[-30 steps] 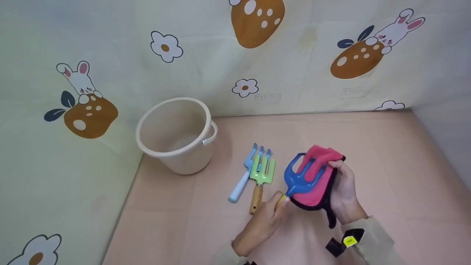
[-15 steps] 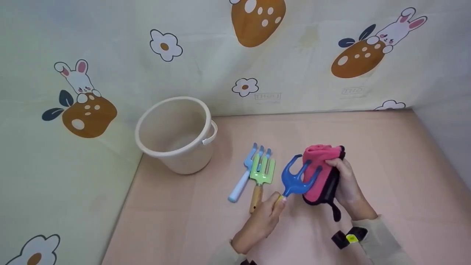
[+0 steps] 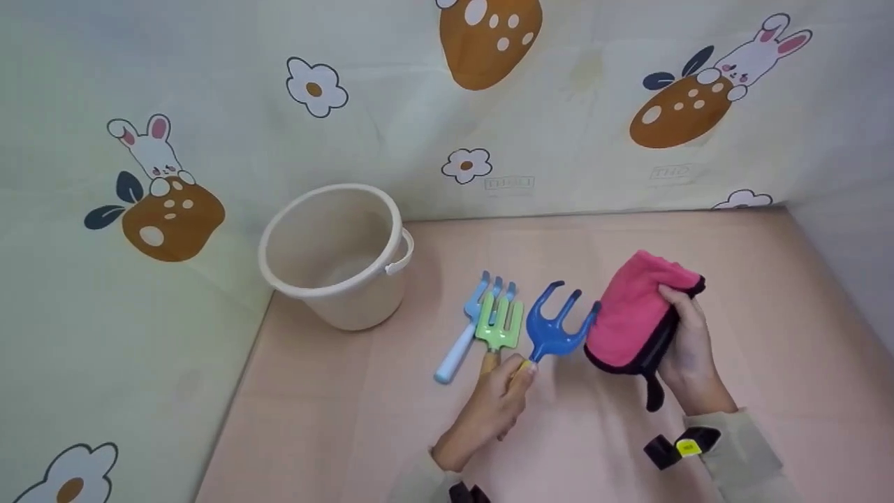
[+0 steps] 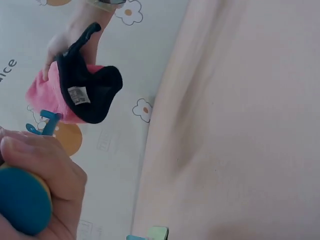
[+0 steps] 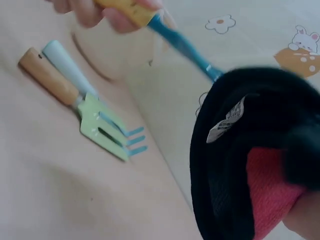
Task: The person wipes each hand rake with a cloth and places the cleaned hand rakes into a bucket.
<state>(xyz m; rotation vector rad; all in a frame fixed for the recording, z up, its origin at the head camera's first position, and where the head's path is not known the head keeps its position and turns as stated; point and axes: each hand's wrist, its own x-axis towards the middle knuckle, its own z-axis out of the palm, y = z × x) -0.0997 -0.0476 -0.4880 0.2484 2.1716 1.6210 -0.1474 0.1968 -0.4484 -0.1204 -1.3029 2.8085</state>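
Note:
My left hand [image 3: 494, 399] grips the yellow handle of a blue garden hand fork [image 3: 552, 337], its three tines pointing up and away. In the left wrist view, the handle's round blue end [image 4: 22, 200] shows below the thumb. My right hand [image 3: 691, 353] holds a pink cloth mitt [image 3: 635, 314] with black edging and a hanging black loop. The mitt's dark opening, with a white label [image 5: 227, 120], shows in the right wrist view. In the head view the fork's right tine meets the mitt's left edge; I cannot tell whether they touch.
A light-blue hand fork [image 3: 457, 353] lies partly under a green hand fork [image 3: 499, 328] with a wooden handle, left of my hands. A cream bucket [image 3: 356, 311] stands at the back left. Patterned cloth walls [image 3: 559, 140] border the pinkish table surface [image 3: 321, 433].
My right hand has carried the mitt to the right, off the fork's tines, which earlier overlapped it in the head view. My left hand and the blue fork have shifted slightly left.

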